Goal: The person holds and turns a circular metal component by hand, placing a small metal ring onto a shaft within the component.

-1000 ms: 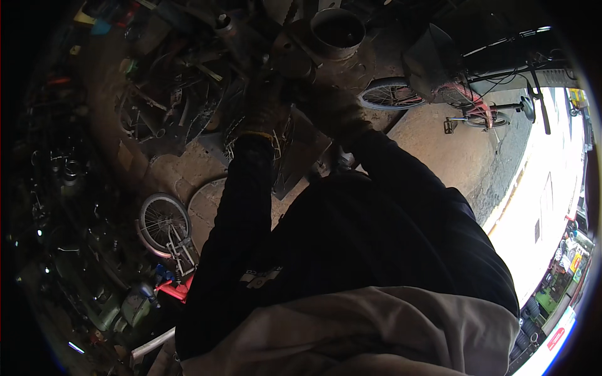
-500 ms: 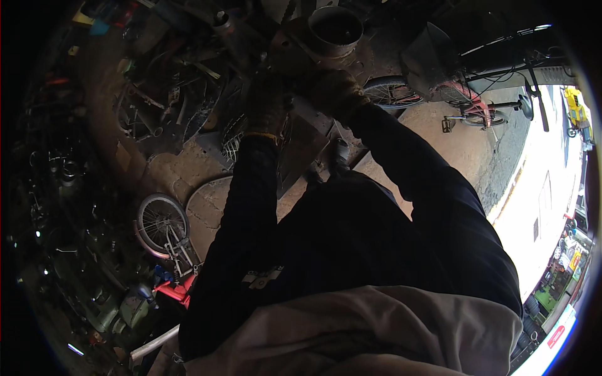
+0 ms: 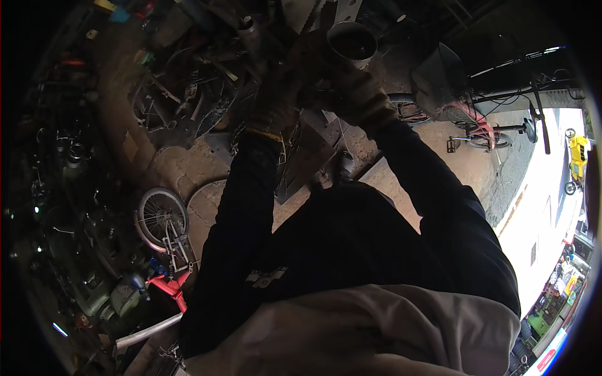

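Both my hands wear work gloves and reach forward into the dark area at the top of the view. My left hand (image 3: pixel 276 103) has its fingers curled around something too dark to make out. To its right, my right hand (image 3: pixel 360 94) is also closed, close below a round open metal can (image 3: pixel 352 45); what it grips is hidden in shadow. A dark upright metal pipe (image 3: pixel 249 28) stands just beyond my left hand. Beneath my hands, a flat dark metal plate (image 3: pixel 307 153) is tilted above the floor.
Scrap metal (image 3: pixel 194 94) is heaped at the far left. A bicycle wheel (image 3: pixel 163 219) and red frame part (image 3: pixel 172 288) lie at the left. A red bicycle (image 3: pixel 483 128) is at the right, with a yellow motorbike (image 3: pixel 577 156) outside. Machinery (image 3: pixel 75 250) lines the left side.
The view has tilted, so the can, pipe and bicycle appear lower and farther right. Both gloved hands remain forward, the right one slightly nearer the can. More of the yellow motorbike shows.
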A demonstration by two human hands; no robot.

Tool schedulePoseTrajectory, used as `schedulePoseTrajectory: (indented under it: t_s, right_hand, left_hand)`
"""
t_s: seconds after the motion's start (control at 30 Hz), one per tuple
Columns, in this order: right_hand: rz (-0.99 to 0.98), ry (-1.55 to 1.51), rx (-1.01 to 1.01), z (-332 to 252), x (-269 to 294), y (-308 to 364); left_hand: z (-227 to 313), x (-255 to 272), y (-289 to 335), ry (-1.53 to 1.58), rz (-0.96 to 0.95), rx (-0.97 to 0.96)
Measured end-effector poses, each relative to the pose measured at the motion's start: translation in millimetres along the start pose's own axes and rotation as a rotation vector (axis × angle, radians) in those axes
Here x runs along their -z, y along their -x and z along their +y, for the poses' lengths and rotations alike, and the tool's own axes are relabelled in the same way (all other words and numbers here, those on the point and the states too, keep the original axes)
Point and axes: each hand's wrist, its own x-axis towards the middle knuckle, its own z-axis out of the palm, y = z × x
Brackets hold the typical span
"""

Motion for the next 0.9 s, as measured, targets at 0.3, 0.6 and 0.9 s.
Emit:
schedulePoseTrajectory:
  t_s: [0.3, 0.6, 0.9]
  right_hand:
    - [0.215, -0.272, 0.157, 33.8, 12.7, 11.2]
    - [0.144, -0.77, 0.195, 7.0, 82.8, 27.5]
    - [0.098, -1.475, 0.025, -16.2, 91.1, 42.5]
  left_hand:
    - [81.0, 16.8, 9.3, 1.079, -0.206, 0.302]
    - [125.0, 36.4, 34.5, 0.634, -0.13, 0.076]
    - [132.6, 49.7, 49.9, 0.509, -0.099, -0.059]
